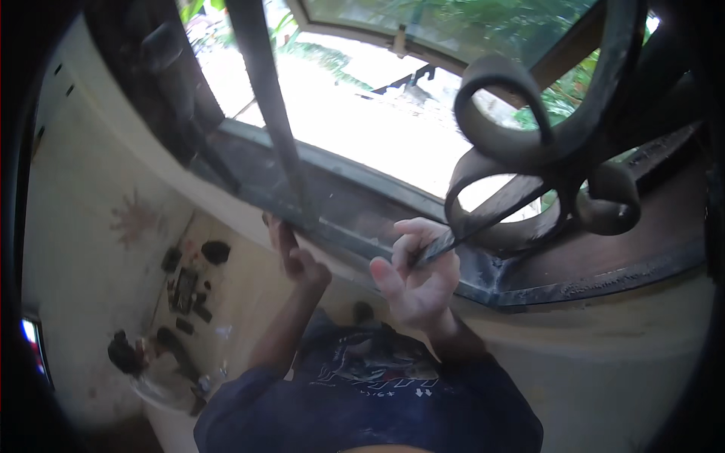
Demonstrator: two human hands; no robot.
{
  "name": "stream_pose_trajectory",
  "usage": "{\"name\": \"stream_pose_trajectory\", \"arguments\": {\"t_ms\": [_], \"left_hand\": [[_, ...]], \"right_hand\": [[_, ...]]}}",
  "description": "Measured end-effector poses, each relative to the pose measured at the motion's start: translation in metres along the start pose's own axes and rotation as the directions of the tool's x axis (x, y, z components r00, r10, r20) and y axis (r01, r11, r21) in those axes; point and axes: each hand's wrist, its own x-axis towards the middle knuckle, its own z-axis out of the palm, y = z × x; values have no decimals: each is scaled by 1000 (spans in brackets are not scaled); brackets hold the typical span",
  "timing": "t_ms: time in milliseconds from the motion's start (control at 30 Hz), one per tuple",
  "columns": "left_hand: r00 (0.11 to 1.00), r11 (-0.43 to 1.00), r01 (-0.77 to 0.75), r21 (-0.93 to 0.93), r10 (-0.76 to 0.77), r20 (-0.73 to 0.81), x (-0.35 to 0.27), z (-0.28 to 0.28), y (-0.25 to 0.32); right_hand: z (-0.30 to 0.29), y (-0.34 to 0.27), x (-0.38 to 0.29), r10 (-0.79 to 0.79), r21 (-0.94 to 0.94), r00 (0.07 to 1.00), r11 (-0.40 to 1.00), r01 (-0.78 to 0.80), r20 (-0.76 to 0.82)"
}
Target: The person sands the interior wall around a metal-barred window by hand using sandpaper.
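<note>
A dark metal window grille (pixel 572 153) with a scrolled ornament fills the upper right. My right hand (pixel 422 283) is turned palm up at the frame's lower edge. Its fingers curl around the low end of a slanting grille bar (pixel 439 248), with the thumb held apart. Further left, my left hand (pixel 297 255) is raised against the lower edge of the dark window frame (pixel 351 198). Its fingers point up and partly overlap one another; whether they hold anything is not visible. An upright bar (pixel 272 107) meets the frame just above that hand.
A glazed window sash (pixel 453 34) is swung outward beyond the grille, with bright ground and plants outside. Below left, a person (pixel 161 368) sits near a dark case (pixel 186 289) and several small dark items on the floor. A pale wall (pixel 102 187) runs along the left.
</note>
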Motion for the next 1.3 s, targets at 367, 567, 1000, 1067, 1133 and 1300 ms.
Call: {"name": "stream_pose_trajectory", "arguments": {"t_ms": [367, 567, 1000, 1067, 1133, 1300], "left_hand": [[224, 886, 218, -410, 363, 904, 57, -71, 39], [406, 497, 176, -850, 750, 522, 128, -43, 39], [556, 469, 42, -882, 723, 411, 174, -21, 55], [613, 552, -141, -822, 701, 365, 181, -24, 52], [680, 560, -183, -808, 665, 307, 177, -14, 55], [820, 526, 176, -832, 390, 420, 167, -4, 88]], "right_hand": [[35, -8, -8, -217, -406, 956, 906, 123, -195], [104, -7, -68, -516, -368, 618, 856, 363, -593], [129, -24, -113, -450, -814, 749, 545, -201, -486], [118, -16, -124, -527, -861, 688, 389, -328, -500], [101, -7, -122, -571, -812, 577, 396, -430, -584], [66, 47, -147, -501, -958, 823, 233, -168, -266]]}}
